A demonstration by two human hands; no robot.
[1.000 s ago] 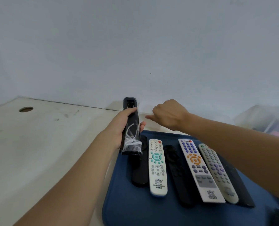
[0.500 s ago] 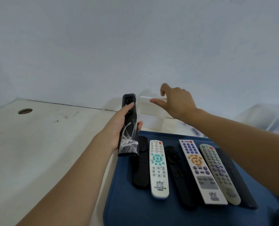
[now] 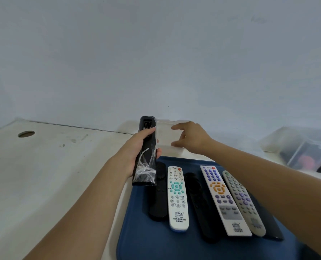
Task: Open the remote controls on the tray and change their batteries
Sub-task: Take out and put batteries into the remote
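Observation:
My left hand (image 3: 137,145) grips a black remote (image 3: 146,156) wrapped in clear plastic, held upright above the tray's back left corner. Its battery bay at the top end looks open. My right hand (image 3: 191,139) reaches past the tray to a small clear box (image 3: 165,136) on the table, index finger at its top edge and thumb low on its front, fingers spread. Several remotes lie side by side on the blue tray (image 3: 141,241): a black one (image 3: 157,199), a white one with teal buttons (image 3: 177,197), another black one (image 3: 201,203), a white one with purple buttons (image 3: 223,201) and a grey one (image 3: 244,203).
The white table (image 3: 53,175) has a round cable hole (image 3: 26,134) at the back left. A clear plastic container (image 3: 302,149) with dark and red things inside stands at the far right. A pale wall rises right behind the table.
My right hand opened from a fist, reached forward past the tray and came down onto the clear box. My left hand kept holding the wrapped remote, almost still.

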